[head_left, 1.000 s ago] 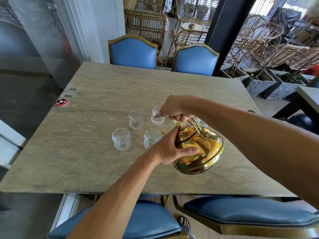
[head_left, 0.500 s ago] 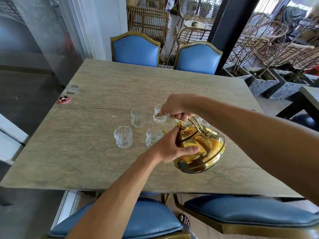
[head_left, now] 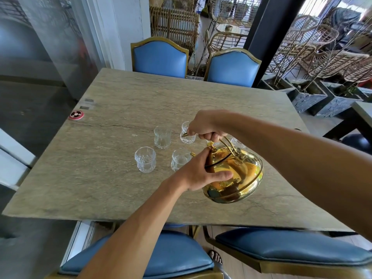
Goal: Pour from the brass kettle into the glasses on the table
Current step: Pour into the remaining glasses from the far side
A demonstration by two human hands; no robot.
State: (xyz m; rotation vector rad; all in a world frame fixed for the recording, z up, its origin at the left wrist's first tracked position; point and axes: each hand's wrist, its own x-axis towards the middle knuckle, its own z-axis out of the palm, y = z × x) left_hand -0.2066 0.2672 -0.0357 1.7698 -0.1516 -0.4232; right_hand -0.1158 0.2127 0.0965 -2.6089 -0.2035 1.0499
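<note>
Brass kettle (head_left: pixel 233 174) hangs tilted above the near right part of the stone table (head_left: pixel 100 178), its spout (head_left: pixel 192 154) dipped toward the near right glass (head_left: pixel 180 162) of the cluster. The right hand (head_left: pixel 207 127) is closed round the top of the arched handle (head_left: pixel 229 144), carrying the weight, while the left hand (head_left: pixel 201 172) lies against the kettle's near left side with its thumb across the polished wall and its fingers up by the lid knob (head_left: pixel 210 144), steadying rather than lifting. Polished metal like this looks stiff and probably slippery, and with liquid inside it is likely heavy and inclined to swing from the handle, so the handle is the sound place to carry it and the body or lid the place to guide the tilt. Whether any liquid is running I cannot tell. Three more glasses show clearly: one at near left (head_left: pixel 145 159), one farther back (head_left: pixel 162 136), one partly behind the right hand (head_left: pixel 186 133); another (head_left: pixel 237 141) peeks out behind the handle. They are small, cut and thin-looking, so probably light and easy to knock over with the spout
</note>
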